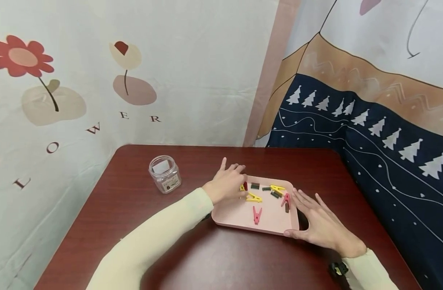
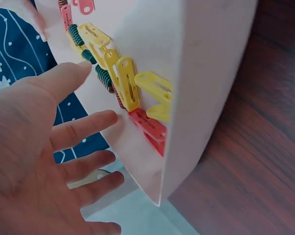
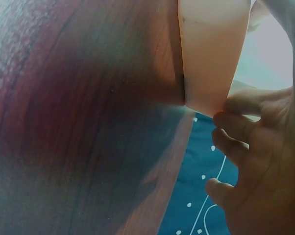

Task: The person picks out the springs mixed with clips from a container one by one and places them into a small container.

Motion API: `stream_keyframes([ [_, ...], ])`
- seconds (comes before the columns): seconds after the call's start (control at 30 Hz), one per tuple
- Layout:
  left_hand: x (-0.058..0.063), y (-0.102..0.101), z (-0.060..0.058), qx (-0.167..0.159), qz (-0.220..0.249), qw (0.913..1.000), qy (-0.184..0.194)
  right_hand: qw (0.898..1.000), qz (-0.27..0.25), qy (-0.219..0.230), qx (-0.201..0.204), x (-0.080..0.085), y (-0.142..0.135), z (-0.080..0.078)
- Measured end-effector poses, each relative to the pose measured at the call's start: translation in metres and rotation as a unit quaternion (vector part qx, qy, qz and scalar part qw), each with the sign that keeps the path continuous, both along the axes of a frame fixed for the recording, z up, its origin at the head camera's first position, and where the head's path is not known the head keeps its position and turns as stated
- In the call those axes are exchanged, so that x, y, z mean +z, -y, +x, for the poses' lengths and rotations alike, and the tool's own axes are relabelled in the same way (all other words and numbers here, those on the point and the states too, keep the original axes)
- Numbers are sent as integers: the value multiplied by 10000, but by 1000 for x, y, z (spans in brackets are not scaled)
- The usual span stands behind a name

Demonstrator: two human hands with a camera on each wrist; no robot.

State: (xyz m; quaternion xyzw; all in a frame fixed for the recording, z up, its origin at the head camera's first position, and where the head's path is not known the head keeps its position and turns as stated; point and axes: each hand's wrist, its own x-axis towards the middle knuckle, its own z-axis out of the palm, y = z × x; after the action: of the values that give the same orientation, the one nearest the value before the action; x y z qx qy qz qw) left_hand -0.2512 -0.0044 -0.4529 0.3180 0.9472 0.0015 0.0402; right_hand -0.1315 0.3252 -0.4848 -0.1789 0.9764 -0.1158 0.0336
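A pink tray (image 1: 236, 217) lies on the table with yellow clips (image 1: 254, 198), pink clips (image 1: 257, 215), a red clip (image 2: 150, 127) and several small dark ribbed coils (image 1: 255, 186) in it. My left hand (image 1: 226, 183) hovers over the tray's left part, fingers spread; the left wrist view shows nothing in its grasp, with the index fingertip near the red clip. My right hand (image 1: 317, 223) rests against the tray's right side, its straight fingers along the rim and its thumb at the front right corner. In the right wrist view its fingertips (image 3: 221, 120) meet the tray's wall.
A clear plastic jar (image 1: 165, 175) with a label stands without a lid at the back left of the brown table (image 1: 192, 257). A white printed curtain (image 1: 199, 72) hangs behind the table, and a dark blue tree-patterned cloth (image 1: 373, 161) hangs along the right.
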Motion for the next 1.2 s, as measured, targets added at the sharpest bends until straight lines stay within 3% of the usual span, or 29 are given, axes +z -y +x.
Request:
stream_keyframes([
  [0.5,-2,-22,-3,290,-40,9994,-206,10000,22,74,-23,2,2,1],
  [0.9,1,-39,0,370,-608,9973,-185,9999,-33,99,8,4,2,2],
  [0.97,-5,-39,-4,339,-522,9979,-183,9999,-61,107,2,3,1,1],
  [1.13,-1,-34,1,315,-286,9990,-109,9998,-116,80,124,2,-2,-4],
  [1.2,10,-30,8,299,-236,9993,-64,9997,-152,92,189,2,-4,-7],
])
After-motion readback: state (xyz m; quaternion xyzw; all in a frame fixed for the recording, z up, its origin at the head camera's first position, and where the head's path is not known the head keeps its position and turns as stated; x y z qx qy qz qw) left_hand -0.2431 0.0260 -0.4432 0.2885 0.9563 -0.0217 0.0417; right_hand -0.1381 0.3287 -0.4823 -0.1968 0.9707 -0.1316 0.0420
